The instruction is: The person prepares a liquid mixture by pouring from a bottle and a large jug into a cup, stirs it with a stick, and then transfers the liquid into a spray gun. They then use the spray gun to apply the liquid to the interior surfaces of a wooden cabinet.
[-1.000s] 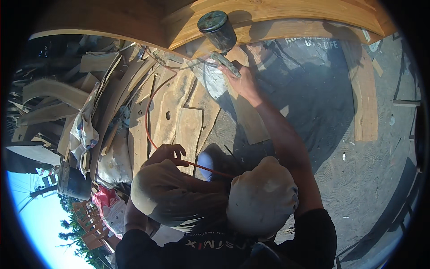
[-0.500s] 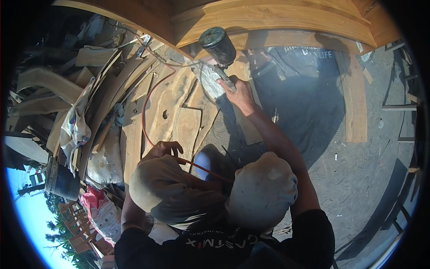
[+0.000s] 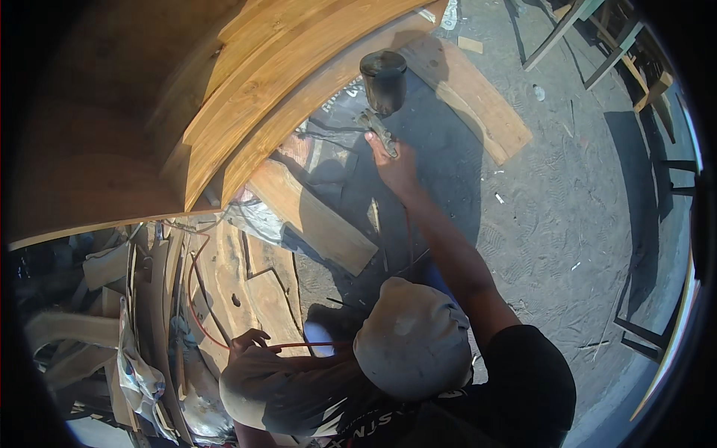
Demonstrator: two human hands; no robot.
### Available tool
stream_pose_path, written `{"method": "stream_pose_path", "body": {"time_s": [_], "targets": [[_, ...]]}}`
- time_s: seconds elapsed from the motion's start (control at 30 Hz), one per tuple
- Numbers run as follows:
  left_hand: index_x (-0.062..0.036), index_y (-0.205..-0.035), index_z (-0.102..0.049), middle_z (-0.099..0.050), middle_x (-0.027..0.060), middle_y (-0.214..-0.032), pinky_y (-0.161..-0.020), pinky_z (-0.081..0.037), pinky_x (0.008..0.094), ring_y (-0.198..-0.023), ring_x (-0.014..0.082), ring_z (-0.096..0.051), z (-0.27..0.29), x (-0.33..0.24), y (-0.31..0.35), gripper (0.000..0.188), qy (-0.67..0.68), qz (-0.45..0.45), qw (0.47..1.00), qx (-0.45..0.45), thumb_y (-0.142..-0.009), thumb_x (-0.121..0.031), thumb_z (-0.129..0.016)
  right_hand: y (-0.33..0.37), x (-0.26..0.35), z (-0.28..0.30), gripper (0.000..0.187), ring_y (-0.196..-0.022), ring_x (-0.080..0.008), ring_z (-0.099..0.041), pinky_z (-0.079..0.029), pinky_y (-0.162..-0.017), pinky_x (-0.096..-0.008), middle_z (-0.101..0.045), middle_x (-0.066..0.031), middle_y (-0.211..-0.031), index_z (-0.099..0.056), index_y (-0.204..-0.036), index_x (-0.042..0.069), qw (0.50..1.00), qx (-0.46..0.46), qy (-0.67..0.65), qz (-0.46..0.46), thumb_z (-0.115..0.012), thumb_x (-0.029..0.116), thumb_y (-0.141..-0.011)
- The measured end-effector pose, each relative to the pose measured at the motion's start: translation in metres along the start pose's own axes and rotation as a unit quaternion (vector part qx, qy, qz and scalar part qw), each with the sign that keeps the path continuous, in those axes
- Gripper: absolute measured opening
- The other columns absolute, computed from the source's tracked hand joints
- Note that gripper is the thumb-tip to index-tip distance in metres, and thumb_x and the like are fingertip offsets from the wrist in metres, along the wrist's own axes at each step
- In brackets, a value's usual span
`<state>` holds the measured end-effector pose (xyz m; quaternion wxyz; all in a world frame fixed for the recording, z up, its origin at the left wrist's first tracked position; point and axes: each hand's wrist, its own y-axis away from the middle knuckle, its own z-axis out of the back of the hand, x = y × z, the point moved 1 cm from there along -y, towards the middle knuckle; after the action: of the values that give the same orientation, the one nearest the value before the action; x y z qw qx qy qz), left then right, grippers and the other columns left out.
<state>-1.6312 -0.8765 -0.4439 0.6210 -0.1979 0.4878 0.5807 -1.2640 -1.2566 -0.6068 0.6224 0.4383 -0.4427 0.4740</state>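
My right hand (image 3: 397, 168) grips a spray gun (image 3: 385, 84) by its handle; its dark, stained cup points away from me. The gun is just to the right of the curved wooden rails of a piece of furniture (image 3: 261, 97), apart from them. At the lower left, my left hand (image 3: 250, 342) is closed around a thin orange-red hose (image 3: 305, 345). The hose crosses in front of my body and also loops up over the planks at the left. My knees hide part of it.
Loose planks (image 3: 306, 216) lie on the ground, and another board (image 3: 470, 97) lies beyond the gun. A pile of offcuts (image 3: 75, 328) and a crumpled sack (image 3: 138, 373) are at the left. Wooden legs (image 3: 560, 33) stand at the far right on the sandy ground (image 3: 553, 209).
My view has turned to the right, and the furniture now fills the upper left. The spray gun has moved along the rails to the right, while my left hand keeps its hold on the hose.
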Motion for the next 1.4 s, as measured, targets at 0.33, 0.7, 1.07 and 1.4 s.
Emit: {"method": "stream_pose_path", "body": {"time_s": [0.33, 0.7, 1.07, 1.4], "targets": [[-0.0012, -0.1, -0.073, -0.073, 0.008, -0.071, -0.046, -0.043, 0.0278, -0.059, 0.0088, -0.065, 0.026, 0.001, -0.076, 0.039, -0.204, 0.03, 0.977, -0.046, -0.073, -0.01, -0.099, -0.177, 0.02, 0.157, 0.055, -0.068, -0.0303, -0.067, -0.053, -0.07, -0.0404, -0.071, -0.0183, -0.073, -0.075, -0.091, -0.003, 0.954, -0.293, 0.031, 0.055, -0.071, 0.05, -0.101], [-0.003, -0.099, -0.072, -0.067, 0.0007, -0.073, -0.055, -0.045, 0.0245, -0.064, 0.004, -0.057, 0.016, -0.004, -0.138, 0.03, -0.095, 0.152, 0.98, -0.081, -0.08, -0.002, -0.095, -0.234, 0.063, 0.162, 0.053, -0.071, -0.037, -0.071, -0.053, -0.071, -0.0442, -0.069, -0.0268, -0.076, -0.074, -0.1, -0.006, 0.952, -0.256, 0.066, 0.152, -0.07, 0.047, -0.104], [-0.0029, -0.096, -0.073, -0.068, 0.0007, -0.068, -0.047, -0.04, 0.024, -0.056, 0.0035, -0.057, 0.022, 0.008, -0.124, 0.032, -0.082, 0.17, 0.98, -0.061, -0.078, -0.011, -0.098, -0.244, 0.059, 0.147, 0.049, -0.087, -0.0521, -0.073, -0.057, -0.076, -0.0549, -0.073, -0.0324, -0.085, -0.074, -0.099, -0.004, 0.948, -0.249, 0.134, 0.147, -0.069, 0.045, -0.103], [-0.0037, -0.098, -0.073, -0.07, 0.0026, -0.071, -0.052, -0.044, 0.0235, -0.06, 0.0049, -0.06, 0.029, 0.019, -0.13, 0.031, -0.073, 0.106, 0.99, -0.053, -0.079, -0.007, -0.097, -0.212, 0.081, 0.17, 0.054, -0.086, -0.0529, -0.072, -0.055, -0.075, -0.0562, -0.071, -0.0337, -0.082, -0.07, -0.094, -0.005, 0.938, -0.249, 0.168, 0.172, -0.068, 0.048, -0.103]]}}
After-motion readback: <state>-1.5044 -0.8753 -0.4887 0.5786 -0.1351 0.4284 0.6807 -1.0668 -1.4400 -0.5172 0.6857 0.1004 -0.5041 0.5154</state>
